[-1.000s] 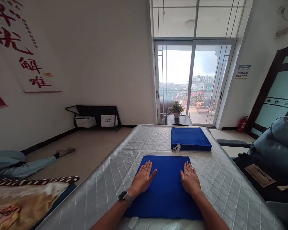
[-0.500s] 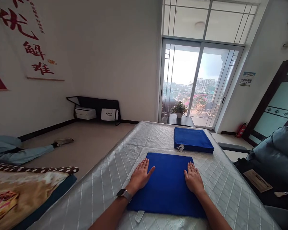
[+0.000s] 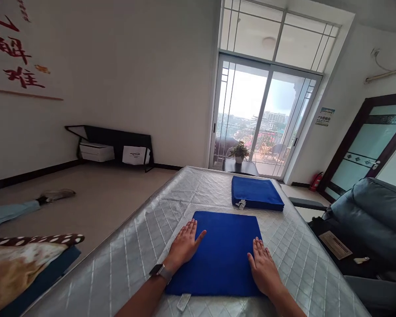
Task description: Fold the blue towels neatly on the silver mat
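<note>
A blue folded cloth (image 3: pixel 224 255) lies flat in front of me on a table with a silver quilted cover (image 3: pixel 135 259). My left hand (image 3: pixel 184 243) rests on its left edge, fingers stretched out and thumb spread. On its right edge lies my right hand (image 3: pixel 263 266), flat with the fingers extended. A white label (image 3: pixel 184 302) sticks out at the cloth's near left corner. Farther back stands a neat stack of blue cloths (image 3: pixel 257 191), with white tags at its front left corner.
Right of the table is a dark padded armchair (image 3: pixel 372 220). Behind the table's far end stands a potted plant (image 3: pixel 239 152) on a small dark table. At left, a patterned blanket (image 3: pixel 23 268) lies near a person's outstretched leg (image 3: pixel 13 212).
The view has turned to the right. My right hand has slid nearer to me along the cloth's right edge. My left hand stays at the left edge.
</note>
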A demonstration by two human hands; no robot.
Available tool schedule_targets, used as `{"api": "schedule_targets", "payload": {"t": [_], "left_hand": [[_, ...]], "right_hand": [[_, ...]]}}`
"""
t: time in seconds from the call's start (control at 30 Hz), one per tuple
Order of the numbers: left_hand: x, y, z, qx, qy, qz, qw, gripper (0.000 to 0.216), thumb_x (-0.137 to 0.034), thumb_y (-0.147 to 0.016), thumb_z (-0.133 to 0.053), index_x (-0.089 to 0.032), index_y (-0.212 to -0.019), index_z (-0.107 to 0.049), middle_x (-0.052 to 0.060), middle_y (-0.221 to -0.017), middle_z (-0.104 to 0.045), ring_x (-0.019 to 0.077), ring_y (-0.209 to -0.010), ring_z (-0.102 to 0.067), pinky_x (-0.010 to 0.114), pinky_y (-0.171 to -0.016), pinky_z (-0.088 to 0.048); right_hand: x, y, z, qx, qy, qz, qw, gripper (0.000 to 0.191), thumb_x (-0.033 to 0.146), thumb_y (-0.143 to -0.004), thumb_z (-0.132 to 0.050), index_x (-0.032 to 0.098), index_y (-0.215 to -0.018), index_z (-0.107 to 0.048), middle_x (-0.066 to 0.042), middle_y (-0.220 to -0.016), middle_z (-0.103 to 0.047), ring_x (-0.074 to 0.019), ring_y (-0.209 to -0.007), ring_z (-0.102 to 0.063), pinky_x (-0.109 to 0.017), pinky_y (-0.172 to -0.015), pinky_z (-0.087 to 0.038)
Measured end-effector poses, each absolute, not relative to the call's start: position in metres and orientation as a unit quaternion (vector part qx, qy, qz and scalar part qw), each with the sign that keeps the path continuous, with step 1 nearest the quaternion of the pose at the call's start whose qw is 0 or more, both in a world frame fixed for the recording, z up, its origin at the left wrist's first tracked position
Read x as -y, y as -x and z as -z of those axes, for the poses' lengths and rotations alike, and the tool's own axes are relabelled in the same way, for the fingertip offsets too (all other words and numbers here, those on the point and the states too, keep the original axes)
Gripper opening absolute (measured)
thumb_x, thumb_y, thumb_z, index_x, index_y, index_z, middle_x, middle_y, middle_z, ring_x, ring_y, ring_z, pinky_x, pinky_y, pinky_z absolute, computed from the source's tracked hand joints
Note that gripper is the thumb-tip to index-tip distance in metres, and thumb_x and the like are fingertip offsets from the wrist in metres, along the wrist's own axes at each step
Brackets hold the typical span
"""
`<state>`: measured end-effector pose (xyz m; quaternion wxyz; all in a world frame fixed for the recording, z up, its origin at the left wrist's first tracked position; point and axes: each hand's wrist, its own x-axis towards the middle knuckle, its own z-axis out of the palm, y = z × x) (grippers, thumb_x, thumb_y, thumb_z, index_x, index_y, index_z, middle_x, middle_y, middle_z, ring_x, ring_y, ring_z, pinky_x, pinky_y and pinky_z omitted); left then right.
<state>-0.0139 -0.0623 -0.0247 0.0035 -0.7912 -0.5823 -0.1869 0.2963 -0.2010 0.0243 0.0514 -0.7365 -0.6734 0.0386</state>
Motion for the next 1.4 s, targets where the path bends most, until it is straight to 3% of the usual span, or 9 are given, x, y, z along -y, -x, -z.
{"api": "schedule_targets", "payload": {"t": [0.23,0.43,0.57,0.7,0.8,1.03,1.4], "left_hand": [[0.064,0.018,0.023,0.567,0.802,0.188,0.033,0.081,-0.065,-0.102,-0.023,-0.006,-0.153,-0.040,0.019,-0.158,-0.042,0.0301,-0.148,-0.038,0.049,-0.122,-0.032],[0.082,-0.004,-0.012,0.551,0.795,0.235,0.095,0.081,-0.066,-0.101,-0.023,-0.005,-0.149,-0.047,0.021,-0.153,-0.050,0.0309,-0.144,-0.045,0.049,-0.121,-0.033],[0.124,-0.069,-0.032,0.438,0.869,0.227,0.045,0.064,-0.056,-0.105,-0.025,-0.016,-0.150,-0.048,0.013,-0.151,-0.055,0.0251,-0.142,-0.049,0.046,-0.118,-0.040],[0.170,-0.145,-0.029,0.307,0.935,0.175,-0.016,0.064,-0.053,-0.106,-0.028,-0.016,-0.158,-0.031,0.012,-0.162,-0.039,0.0229,-0.150,-0.034,0.043,-0.121,-0.036],[0.183,-0.168,-0.022,0.299,0.940,0.159,-0.037,0.066,-0.053,-0.106,-0.024,-0.015,-0.161,-0.021,0.011,-0.166,-0.030,0.0220,-0.153,-0.027,0.041,-0.124,-0.032],[0.157,-0.095,-0.005,0.395,0.908,0.138,-0.004,0.071,-0.059,-0.104,-0.025,-0.016,-0.160,-0.026,0.012,-0.164,-0.035,0.0256,-0.152,-0.031,0.047,-0.123,-0.033],[0.164,0.023,0.020,0.526,0.837,0.146,0.021,0.072,-0.061,-0.103,-0.030,-0.019,-0.161,-0.019,0.012,-0.165,-0.031,0.0282,-0.152,-0.031,0.051,-0.121,-0.033]], "right_hand": [[0.213,-0.291,-0.029,0.671,0.737,-0.057,0.066,0.068,0.043,-0.102,-0.018,0.006,-0.159,-0.025,-0.008,-0.167,-0.017,-0.0189,-0.156,-0.012,-0.039,-0.126,-0.011],[0.214,-0.291,-0.029,0.664,0.739,-0.071,0.093,0.066,0.040,-0.102,-0.021,0.006,-0.159,-0.025,-0.008,-0.167,-0.018,-0.0196,-0.155,-0.014,-0.039,-0.126,-0.012],[0.215,-0.292,-0.029,0.665,0.736,-0.073,0.100,0.066,0.039,-0.102,-0.023,0.006,-0.159,-0.024,-0.010,-0.167,-0.018,-0.0208,-0.155,-0.014,-0.040,-0.126,-0.013],[0.216,-0.294,-0.026,0.674,0.731,-0.066,0.083,0.063,0.033,-0.100,-0.026,0.009,-0.159,-0.025,-0.009,-0.167,-0.017,-0.0209,-0.155,-0.013,-0.040,-0.126,-0.014],[0.216,-0.296,-0.023,0.685,0.722,-0.057,0.077,0.062,0.026,-0.098,-0.028,0.012,-0.158,-0.028,-0.008,-0.167,-0.016,-0.0206,-0.155,-0.013,-0.039,-0.126,-0.014],[0.213,-0.296,-0.018,0.676,0.728,-0.049,0.103,0.065,0.035,-0.101,-0.023,0.004,-0.158,-0.027,-0.012,-0.166,-0.021,-0.0218,-0.155,-0.016,-0.041,-0.126,-0.015],[0.211,-0.295,-0.017,0.673,0.733,-0.042,0.086,0.066,0.039,-0.101,-0.021,0.005,-0.159,-0.025,-0.010,-0.167,-0.020,-0.0198,-0.155,-0.016,-0.039,-0.126,-0.012]]}}
